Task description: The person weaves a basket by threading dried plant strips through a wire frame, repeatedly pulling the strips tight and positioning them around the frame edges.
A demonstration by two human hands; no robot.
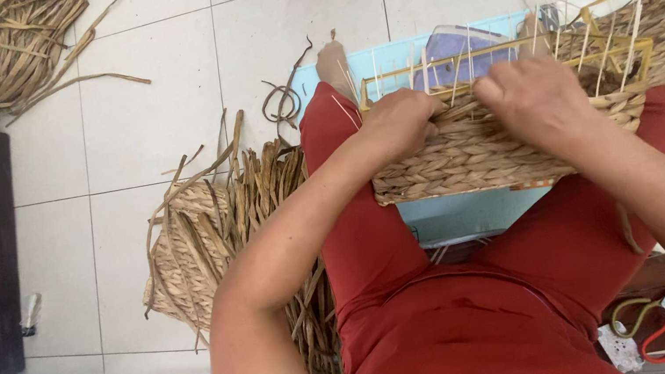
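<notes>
A seated person weaves a half-finished seagrass basket (pixel 470 158) resting on their lap.

The left hand (pixel 399 120) and right hand (pixel 537 101) both clench the braided top edge under a yellow wire frame (pixel 498 54); pressing each row down snugly looks wise.

Half-woven basket (pixel 470 158) rests on the red-trousered lap. Left hand (pixel 398 121) and right hand (pixel 534 102) both press fibre strands at its top edge, fingers curled closed. Loose dried fibre bundle (pixel 259 225) lies left of the basket; red-handled scissors (pixel 661 326) below-right of it, on the floor.
</notes>
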